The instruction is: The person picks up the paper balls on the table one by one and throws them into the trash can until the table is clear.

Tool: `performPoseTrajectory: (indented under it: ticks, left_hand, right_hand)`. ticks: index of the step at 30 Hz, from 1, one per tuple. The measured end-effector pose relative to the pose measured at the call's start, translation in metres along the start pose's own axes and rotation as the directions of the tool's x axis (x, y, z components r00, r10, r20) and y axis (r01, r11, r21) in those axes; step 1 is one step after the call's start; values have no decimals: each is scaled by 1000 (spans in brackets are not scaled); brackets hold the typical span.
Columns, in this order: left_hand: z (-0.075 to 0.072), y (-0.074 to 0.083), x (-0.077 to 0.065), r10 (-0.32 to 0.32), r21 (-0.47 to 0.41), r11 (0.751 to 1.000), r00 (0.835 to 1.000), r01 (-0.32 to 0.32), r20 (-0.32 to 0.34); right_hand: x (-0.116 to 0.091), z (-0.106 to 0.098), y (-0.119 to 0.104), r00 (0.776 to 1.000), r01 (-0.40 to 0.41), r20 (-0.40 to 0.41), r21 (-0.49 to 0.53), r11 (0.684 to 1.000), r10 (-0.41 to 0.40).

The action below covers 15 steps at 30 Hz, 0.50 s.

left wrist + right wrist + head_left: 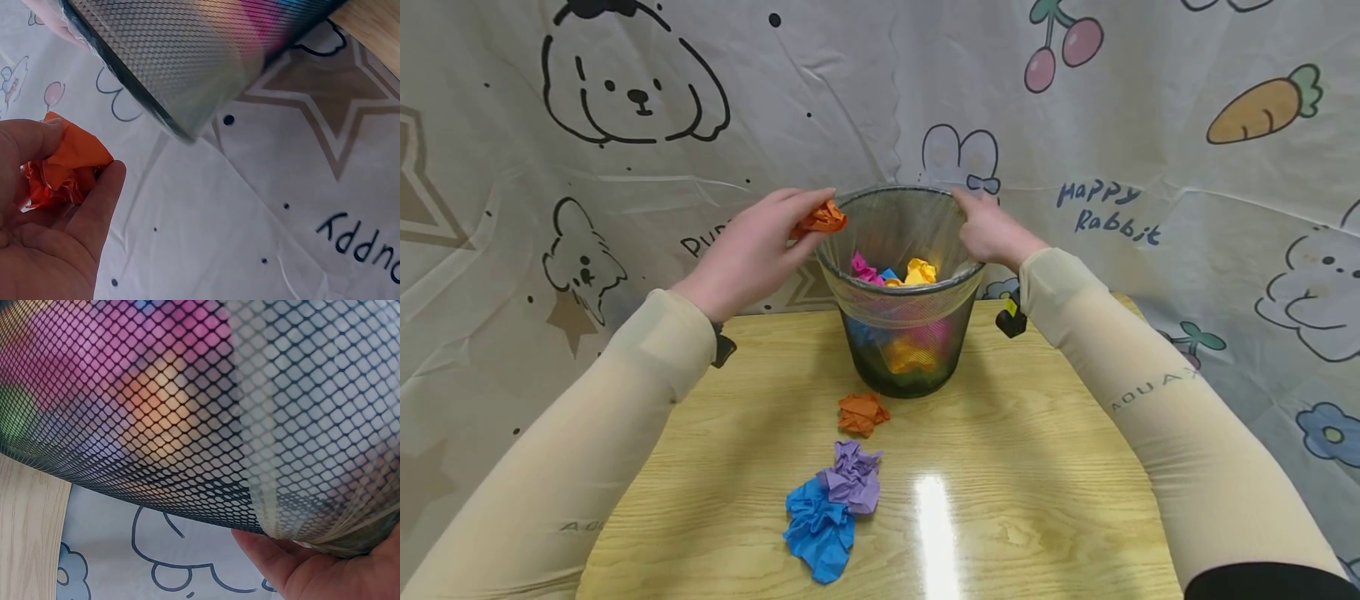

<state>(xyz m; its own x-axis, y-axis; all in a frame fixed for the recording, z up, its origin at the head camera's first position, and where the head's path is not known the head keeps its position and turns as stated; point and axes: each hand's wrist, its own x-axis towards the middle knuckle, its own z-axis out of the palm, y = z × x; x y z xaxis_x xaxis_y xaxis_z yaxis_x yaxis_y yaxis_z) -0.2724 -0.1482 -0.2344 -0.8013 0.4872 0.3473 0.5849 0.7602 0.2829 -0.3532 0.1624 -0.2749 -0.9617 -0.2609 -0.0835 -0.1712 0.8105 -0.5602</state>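
A black mesh wastebasket (898, 310) with a clear plastic liner stands on the table, crumpled paper inside it, including a yellow ball (921, 272) and a pink one (867, 268). At the basket's left rim, my left hand (752, 250) holds a crumpled orange paper ball (822, 219) between thumb and fingers. The left wrist view shows this orange paper (78, 153) apart from the rim. My right hand (992, 229) grips the right side of the rim. Seen from the right wrist, its fingers (269, 559) lie against the lined mesh.
In front of the basket lie a crumpled orange paper (862, 414), a purple one (853, 477) and a blue one (822, 529), the last two touching. They rest on a wooden table (1037, 467). A printed curtain (850, 92) hangs behind.
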Motion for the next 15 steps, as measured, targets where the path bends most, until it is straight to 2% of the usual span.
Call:
performPoseTrajectory:
  ticks: [8, 15]
  left_hand:
    - [16, 16, 25, 18, -33, 999, 1000, -18, 21]
    - [31, 25, 40, 11, -63, 998, 999, -8, 50]
  right_hand:
    - [-2, -1, 2, 1000, -13, 4, 9, 1000, 13]
    - [-3, -2, 2, 1000, -9, 12, 21, 1000, 8]
